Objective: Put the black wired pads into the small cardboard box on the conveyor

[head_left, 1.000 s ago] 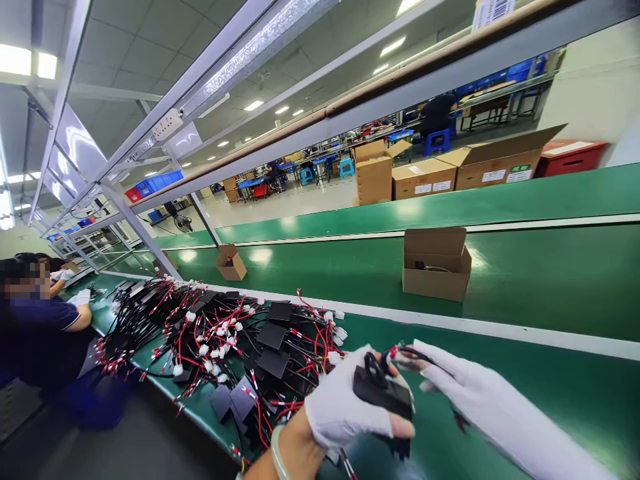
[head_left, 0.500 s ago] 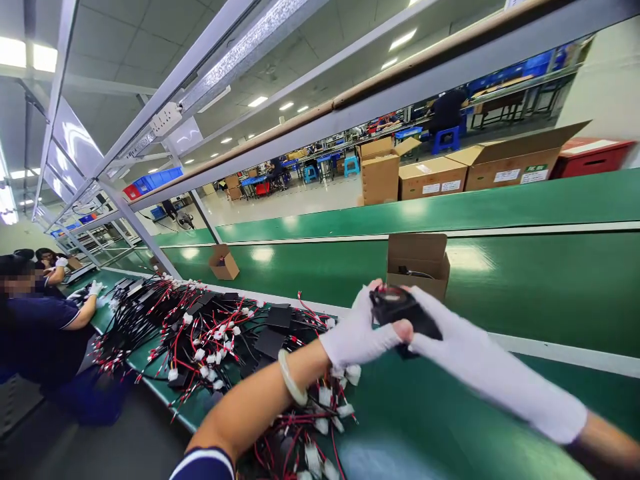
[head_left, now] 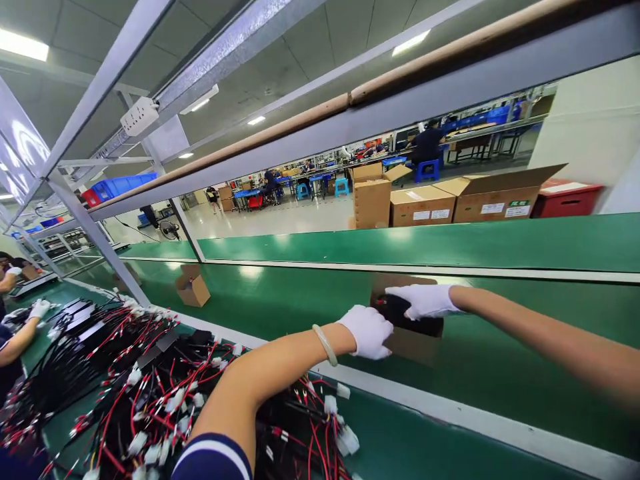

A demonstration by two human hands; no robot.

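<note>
- While both arms stretch forward over the green belt [head_left: 525,320], the two gloved hands meet at an open cardboard box [head_left: 413,343] standing on it.
- Right hand [head_left: 425,300]: fingers laid flat over a black part [head_left: 403,312] at the box mouth, touching it; whether they are curled around it, cannot tell.
- Left hand [head_left: 369,331]: fingers curled loosely, resting against the box's near left edge; a pale bangle [head_left: 325,345] sits on that wrist.
- Black part: sits in the top of the box, partly under the right hand.
- Near side, on the counter [head_left: 400,447]: a tangled heap of red and black wires [head_left: 150,387] with white plugs, below the left forearm.
- Further left on the belt: a second small box [head_left: 193,288], well apart.
- Far left edge: another person's gloved hand [head_left: 37,309] at the heap.
- Beyond the belt: stacked cartons [head_left: 425,203] on the floor.
</note>
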